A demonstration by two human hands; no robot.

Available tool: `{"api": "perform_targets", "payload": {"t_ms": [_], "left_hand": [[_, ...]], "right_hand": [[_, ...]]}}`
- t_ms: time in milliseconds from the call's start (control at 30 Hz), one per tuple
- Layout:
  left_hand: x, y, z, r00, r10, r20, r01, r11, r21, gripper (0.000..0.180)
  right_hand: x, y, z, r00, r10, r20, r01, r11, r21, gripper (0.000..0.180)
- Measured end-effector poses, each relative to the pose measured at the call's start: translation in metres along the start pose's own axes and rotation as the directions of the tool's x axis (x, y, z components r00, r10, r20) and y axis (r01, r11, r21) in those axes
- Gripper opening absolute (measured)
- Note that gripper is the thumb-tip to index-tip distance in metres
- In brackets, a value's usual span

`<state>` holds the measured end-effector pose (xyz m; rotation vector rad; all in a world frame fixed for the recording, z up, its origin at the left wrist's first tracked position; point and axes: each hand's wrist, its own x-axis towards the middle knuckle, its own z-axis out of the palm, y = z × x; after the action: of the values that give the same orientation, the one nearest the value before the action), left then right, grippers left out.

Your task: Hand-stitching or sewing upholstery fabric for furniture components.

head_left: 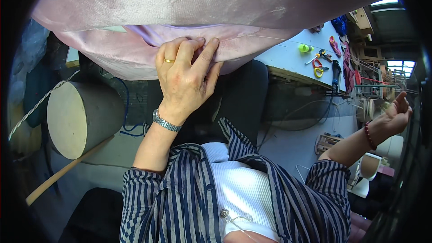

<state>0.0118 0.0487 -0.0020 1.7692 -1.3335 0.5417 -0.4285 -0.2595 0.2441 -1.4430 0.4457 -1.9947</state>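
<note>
A large pale pink velvet upholstered piece [180, 4] fills the top of the view. Along its lower side runs an open fold, where lilac fabric [157, 35] shows inside. My left hand [184, 69], with a ring and a metal watch, pinches the velvet edge at this fold, thumb and fingertips closed on the cloth. From the velvet right of those fingers, a thin thread [265, 38] runs taut to the right. Far out at the right, my right hand [393, 114] is raised with curled fingers, drawing the thread; any needle is too small to make out.
A white-topped table [288, 56] at the right carries a bright green spool [305, 48], scissors with red and yellow handles [319, 68] and a black-handled tool [336, 74]. A big drum-shaped block [67, 119] stands at left, beside a twisted cord [40, 103] and a wooden pole [58, 175].
</note>
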Motion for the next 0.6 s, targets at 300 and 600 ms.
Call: {"api": "perform_targets", "payload": {"t_ms": [300,600], "left_hand": [[0.001,0.0,0.003,1.0,0.014,0.018,-0.013,1.0,-0.028,0.051],[0.001,-0.003,0.0,0.999,0.036,0.021,-0.036,0.999,-0.004,0.05]], "right_hand": [[-0.113,0.038,0.102,0.999,-0.035,0.034,0.044,0.956,-0.291,0.011],[-0.283,0.064,0.236,0.364,-0.036,0.931,0.61,0.764,-0.209,0.022]]}}
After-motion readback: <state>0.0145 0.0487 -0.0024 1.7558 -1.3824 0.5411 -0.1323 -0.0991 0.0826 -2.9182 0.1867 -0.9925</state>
